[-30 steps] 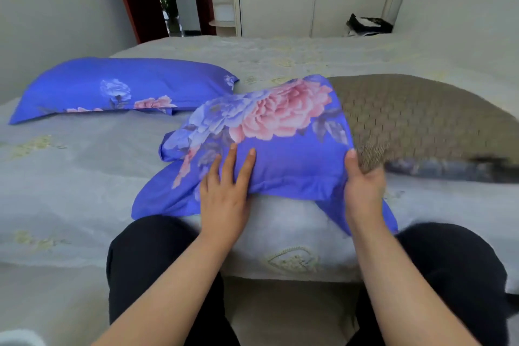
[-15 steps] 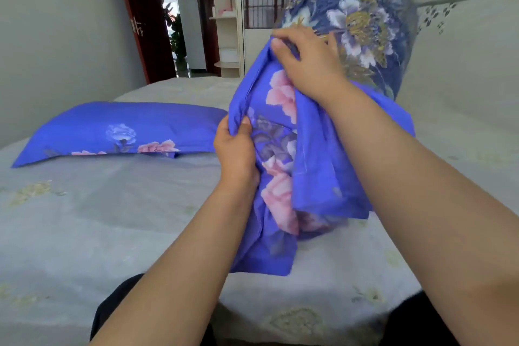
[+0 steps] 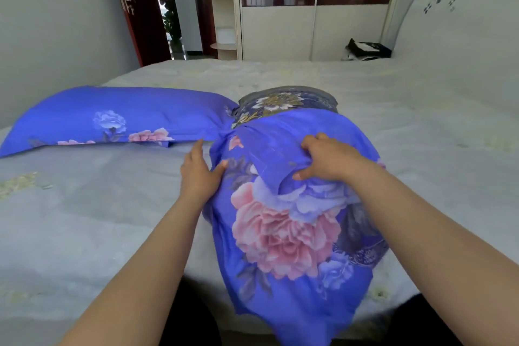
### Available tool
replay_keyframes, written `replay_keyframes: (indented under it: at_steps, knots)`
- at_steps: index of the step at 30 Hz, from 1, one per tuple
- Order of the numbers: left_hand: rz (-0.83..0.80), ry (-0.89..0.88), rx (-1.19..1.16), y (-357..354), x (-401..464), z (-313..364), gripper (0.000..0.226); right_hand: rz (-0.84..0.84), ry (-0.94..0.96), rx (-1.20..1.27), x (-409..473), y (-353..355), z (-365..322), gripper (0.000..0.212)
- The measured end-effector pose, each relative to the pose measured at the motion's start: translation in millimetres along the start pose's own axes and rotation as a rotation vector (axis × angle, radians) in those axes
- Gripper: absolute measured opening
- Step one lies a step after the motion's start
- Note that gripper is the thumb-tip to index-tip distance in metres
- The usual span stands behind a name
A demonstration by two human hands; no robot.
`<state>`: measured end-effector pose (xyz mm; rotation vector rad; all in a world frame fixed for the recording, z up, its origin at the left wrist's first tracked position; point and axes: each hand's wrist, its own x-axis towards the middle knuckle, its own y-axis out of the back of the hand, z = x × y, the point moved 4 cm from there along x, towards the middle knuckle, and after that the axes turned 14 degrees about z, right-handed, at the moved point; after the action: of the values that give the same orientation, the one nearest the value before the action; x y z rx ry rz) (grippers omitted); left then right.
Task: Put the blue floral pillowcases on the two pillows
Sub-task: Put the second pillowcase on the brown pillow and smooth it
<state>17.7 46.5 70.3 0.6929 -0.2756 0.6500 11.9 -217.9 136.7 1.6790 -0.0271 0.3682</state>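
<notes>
Bedroom with pale grey quilted bed [image 3: 84, 219] filling the view; white sliding wardrobe [image 3: 314, 31] and dark red door [image 3: 134, 8] at the far end, black-and-white bag [image 3: 365, 49] near the headboard side. Left hand [image 3: 198, 173] lies with fingers straight, flat against the left edge of the blue floral fabric pillowcase [image 3: 283, 233], thumb touching the cloth. Right hand [image 3: 327, 159] has fingers curled, bunching a fold of the same pillowcase from on top. Pillowcase is drawn most of the way over a dark blue pillow with gold and white flowers [image 3: 283, 101]; only the pillow's far end sticks out beyond both hands. Loose open end of the case hangs over the near bed edge, below the forearms. Big pink flower print sits between the wrists. Second pillow, already covered in matching blue floral case [image 3: 112, 118], lies flat on the bed beyond and left of the left hand, its right corner touching the uncovered pillow end. Dark trousers [image 3: 191, 317] at bottom.
</notes>
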Motion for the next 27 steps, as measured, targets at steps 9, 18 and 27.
replay_keyframes:
  at_steps: [9, 18, 27]
  knots:
    - [-0.469, -0.265, -0.077, -32, 14, 125, 0.013, 0.348, -0.238, 0.663, 34, 44, 8, 0.011]
    - [-0.335, 0.173, -0.140, -33, 63, 72, 0.083, 0.343, -0.210, 0.455, -2, -19, 65, 0.077]
    - [-0.296, -0.388, 0.139, -36, 22, 58, 0.017, -0.018, -0.466, 1.070, -28, -55, 106, 0.036]
